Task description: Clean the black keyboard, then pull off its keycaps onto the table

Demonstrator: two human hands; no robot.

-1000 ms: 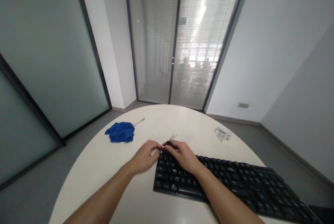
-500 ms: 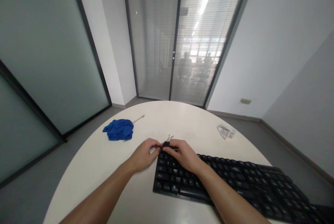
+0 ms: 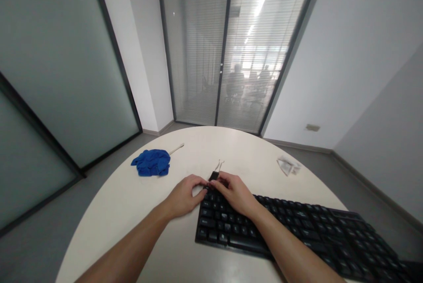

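Observation:
A black keyboard [image 3: 244, 230] lies on the round table, its left end under my hands. Between the fingers of my right hand [image 3: 234, 192], above the keyboard's top left corner, is a small black tool [image 3: 214, 175] with two thin wire prongs pointing away from me. My left hand [image 3: 187, 195] rests beside that corner, thumb and forefinger brought together at the corner keys. Whether anything is between its fingertips is too small to make out.
A crumpled blue cloth [image 3: 152, 162] lies at the left of the table [image 3: 148, 248], with a thin light-handled brush [image 3: 176, 148] sticking out behind it. A small clear bag [image 3: 288, 166] is at the right. Beyond the table stand glass panels.
The black tool has shifted slightly forward and right, and more of it shows above my fingers. My right hand has tilted a little; my left hand has barely moved.

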